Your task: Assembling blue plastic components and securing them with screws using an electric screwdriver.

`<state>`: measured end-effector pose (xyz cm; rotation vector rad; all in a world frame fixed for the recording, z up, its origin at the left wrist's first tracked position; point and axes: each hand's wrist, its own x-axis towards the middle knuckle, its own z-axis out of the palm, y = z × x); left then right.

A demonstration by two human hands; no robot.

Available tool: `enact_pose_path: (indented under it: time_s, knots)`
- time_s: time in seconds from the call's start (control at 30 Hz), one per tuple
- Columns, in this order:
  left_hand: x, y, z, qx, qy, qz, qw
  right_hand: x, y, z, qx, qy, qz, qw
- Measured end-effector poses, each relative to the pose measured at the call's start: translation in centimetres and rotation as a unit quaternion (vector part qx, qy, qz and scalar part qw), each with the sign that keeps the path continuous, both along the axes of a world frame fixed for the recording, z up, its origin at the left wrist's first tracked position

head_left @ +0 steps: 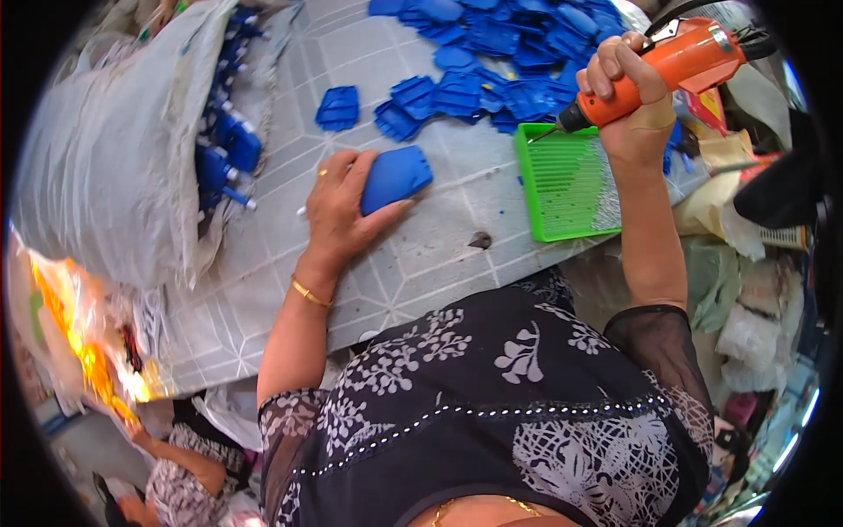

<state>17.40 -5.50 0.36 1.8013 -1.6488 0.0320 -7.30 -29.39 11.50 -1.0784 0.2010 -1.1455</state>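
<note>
My left hand (342, 206) is closed round a blue plastic part (397, 178), thumb along its near edge, fingers at its left side. A small white tip pokes out by that hand's left edge. My right hand (628, 97) grips an orange electric screwdriver (672, 72). Its bit points down to the left, over the far left corner of a green tray (536, 198). That ridged tray holds many small silvery screws (608, 189), mostly toward its right side. Whether a screw sits on the bit is too small to tell.
A heap of blue plastic pieces (518, 39) covers the far side of the table, with one loose piece (338, 108) left of it. A big white sack (114, 176) of blue parts lies at the left. A small dark lump (479, 239) rests nearby. Another person (189, 474) is at the lower left.
</note>
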Motion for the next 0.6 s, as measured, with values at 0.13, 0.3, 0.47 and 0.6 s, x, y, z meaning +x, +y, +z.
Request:
enact_pose_path:
  time_s: [0.13,0.3,0.47,0.6]
  knots:
    - [-0.1,0.0,0.2,-0.006,-0.004,0.002,1.0,5.7,3.5,-0.3,-0.018,0.013,0.099,0.995]
    - [0.1,0.1,0.0,-0.012,-0.003,-0.005,1.0,9.8,6.4,-0.7,-0.033,0.034,0.142,0.989]
    - [0.6,0.4,-0.6,-0.021,-0.001,-0.001,1.0,10.6,7.0,-1.3,-0.067,0.05,0.129,0.988]
    - [0.8,0.4,-0.8,-0.032,-0.006,0.0,0.999,10.4,7.0,-1.6,-0.076,0.06,0.116,0.988]
